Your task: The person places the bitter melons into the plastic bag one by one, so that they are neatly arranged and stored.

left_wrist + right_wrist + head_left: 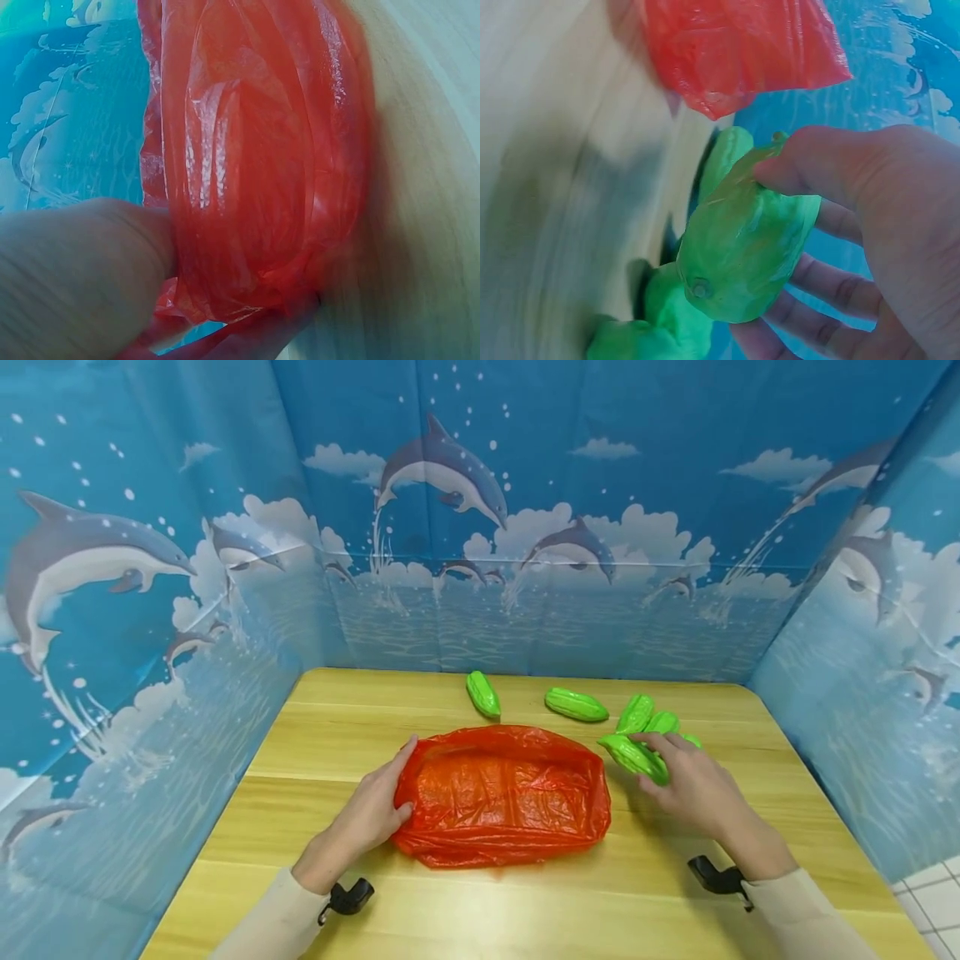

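Note:
A red plastic bag (pixel 495 842) lies with its mouth spread wide on the wooden table. My left hand (pixel 366 808) grips the bag's left rim, its thumb over the edge; part of its fingers is hidden by the plastic in the left wrist view. To the right of the bag, my right hand (pixel 697 789) holds a green ridged gourd (pixel 735 244) between thumb and fingers. Just behind that gourd are several more, including one green gourd (pixel 636 713) and another (pixel 663 722), partly covered by the hand.
Two separate green gourds lie beyond the bag, one upright-angled gourd (pixel 483 695) and one sideways gourd (pixel 576 704). A blue dolphin-print curtain (pixel 525 618) encloses the table (pixel 465 918) at the back and both sides.

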`<state>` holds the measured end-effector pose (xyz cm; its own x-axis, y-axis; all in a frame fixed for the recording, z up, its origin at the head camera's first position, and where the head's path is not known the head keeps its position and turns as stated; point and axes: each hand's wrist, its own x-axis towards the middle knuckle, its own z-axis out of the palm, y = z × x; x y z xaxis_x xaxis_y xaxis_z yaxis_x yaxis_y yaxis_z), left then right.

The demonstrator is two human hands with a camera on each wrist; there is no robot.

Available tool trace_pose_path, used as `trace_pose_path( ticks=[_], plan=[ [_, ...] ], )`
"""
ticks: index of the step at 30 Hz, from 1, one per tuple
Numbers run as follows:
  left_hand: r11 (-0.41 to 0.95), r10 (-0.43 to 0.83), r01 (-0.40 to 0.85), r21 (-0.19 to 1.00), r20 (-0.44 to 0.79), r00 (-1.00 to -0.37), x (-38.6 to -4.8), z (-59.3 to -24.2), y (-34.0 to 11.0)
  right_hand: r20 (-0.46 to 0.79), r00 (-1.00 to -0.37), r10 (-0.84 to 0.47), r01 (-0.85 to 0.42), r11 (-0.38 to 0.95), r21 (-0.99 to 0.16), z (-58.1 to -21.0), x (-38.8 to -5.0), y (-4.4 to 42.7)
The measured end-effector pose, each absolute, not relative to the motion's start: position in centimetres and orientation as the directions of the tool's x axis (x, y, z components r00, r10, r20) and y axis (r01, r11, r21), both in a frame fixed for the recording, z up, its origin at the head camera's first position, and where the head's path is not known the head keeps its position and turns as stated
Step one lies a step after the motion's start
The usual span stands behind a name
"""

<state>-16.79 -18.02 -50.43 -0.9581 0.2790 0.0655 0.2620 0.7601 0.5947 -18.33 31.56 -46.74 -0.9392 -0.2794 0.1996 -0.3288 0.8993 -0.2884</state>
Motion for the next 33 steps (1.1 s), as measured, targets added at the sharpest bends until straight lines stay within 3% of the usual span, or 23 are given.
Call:
trace_pose_path(
  ticks=[33],
  plan=[
    [0.767,0.302,0.257,0.588,0.023,-0.953,-16.9,-49.9,-17.9,0.289,-0.889,-0.355,-0.422,0.88,-0.219,-42.5,-17.7,27.0]
  ],
)
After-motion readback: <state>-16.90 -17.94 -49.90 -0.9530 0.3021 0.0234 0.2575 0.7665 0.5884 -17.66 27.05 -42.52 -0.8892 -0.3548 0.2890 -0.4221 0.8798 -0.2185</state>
